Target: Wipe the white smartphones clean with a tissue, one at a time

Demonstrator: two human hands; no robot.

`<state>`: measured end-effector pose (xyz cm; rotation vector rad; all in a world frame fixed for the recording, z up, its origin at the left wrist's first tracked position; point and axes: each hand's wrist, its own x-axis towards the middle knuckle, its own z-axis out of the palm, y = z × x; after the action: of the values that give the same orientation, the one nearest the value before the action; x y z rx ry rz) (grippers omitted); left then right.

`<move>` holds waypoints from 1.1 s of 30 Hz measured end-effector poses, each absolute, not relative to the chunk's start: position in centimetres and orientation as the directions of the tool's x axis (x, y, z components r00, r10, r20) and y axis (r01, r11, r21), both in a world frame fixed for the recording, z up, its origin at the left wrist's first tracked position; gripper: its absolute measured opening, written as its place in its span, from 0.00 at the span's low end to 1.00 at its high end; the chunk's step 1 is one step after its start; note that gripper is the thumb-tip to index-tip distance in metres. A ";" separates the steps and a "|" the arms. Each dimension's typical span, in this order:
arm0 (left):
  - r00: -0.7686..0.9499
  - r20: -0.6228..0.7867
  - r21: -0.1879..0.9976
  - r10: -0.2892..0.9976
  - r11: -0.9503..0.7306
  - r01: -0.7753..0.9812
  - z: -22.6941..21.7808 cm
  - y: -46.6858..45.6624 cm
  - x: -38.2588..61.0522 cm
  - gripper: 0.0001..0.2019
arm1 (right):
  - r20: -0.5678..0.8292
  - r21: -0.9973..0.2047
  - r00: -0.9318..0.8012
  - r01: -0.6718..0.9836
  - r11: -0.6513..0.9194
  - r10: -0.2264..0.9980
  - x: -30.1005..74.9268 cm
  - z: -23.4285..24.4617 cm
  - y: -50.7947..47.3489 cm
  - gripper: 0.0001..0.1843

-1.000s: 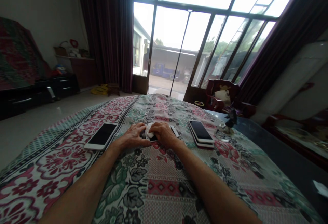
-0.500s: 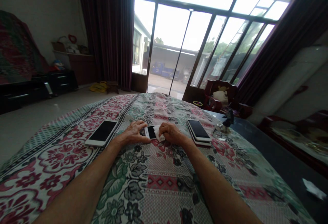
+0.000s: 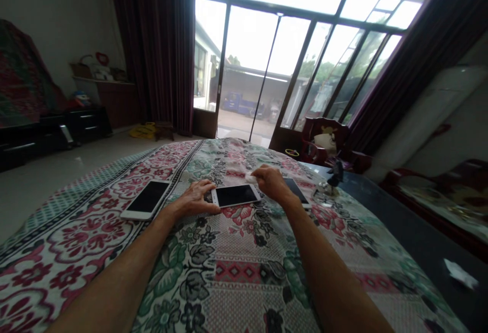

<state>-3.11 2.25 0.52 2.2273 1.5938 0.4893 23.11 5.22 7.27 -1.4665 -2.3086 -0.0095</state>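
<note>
A white smartphone point(image 3: 237, 196) with a dark screen lies face up in the middle of the flowered cloth. My left hand point(image 3: 197, 197) grips its left end between thumb and fingers. Just beyond its upper right corner, my right hand point(image 3: 271, 183) pinches a crumpled white tissue point(image 3: 250, 177), mostly covered by the fingers. To the left, another white phone point(image 3: 148, 200) rests screen up on the cloth. Partly behind my right hand and wrist is a further phone point(image 3: 297, 190) on the right; what lies under it is hidden.
The patterned tablecloth point(image 3: 236, 244) covers the bed-like surface. A small dark figurine point(image 3: 335, 174) on a clear base stands right of the phones. A white paper point(image 3: 460, 274) lies on the dark surface at far right. Beyond are a wooden chair point(image 3: 324, 140) and glass doors point(image 3: 263, 68).
My right hand has moved with the tissue from the phone's screen to the right and away from me, uncovering the screen. My left hand keeps its hold on the phone.
</note>
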 end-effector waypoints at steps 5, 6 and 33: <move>0.299 0.076 0.479 0.951 -0.298 0.826 0.3 2.4 -3.1 0.39 | 0.349 -0.170 -0.372 0.877 0.449 0.860 21.3 5.0 5.0 0.17; 0.301 0.076 0.479 0.951 -0.300 0.825 0.3 2.5 -3.2 0.39 | 0.354 -0.167 -0.368 0.880 0.445 0.860 21.1 4.5 5.1 0.17; 0.315 0.104 0.425 0.943 -0.329 0.844 0.8 2.0 -2.6 0.37 | 0.325 -0.137 -0.392 0.881 0.453 0.860 20.9 2.1 4.8 0.14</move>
<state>-2.62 2.00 0.82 2.2944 1.6115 0.4863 20.93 4.78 2.10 -1.4775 -2.3600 -0.0807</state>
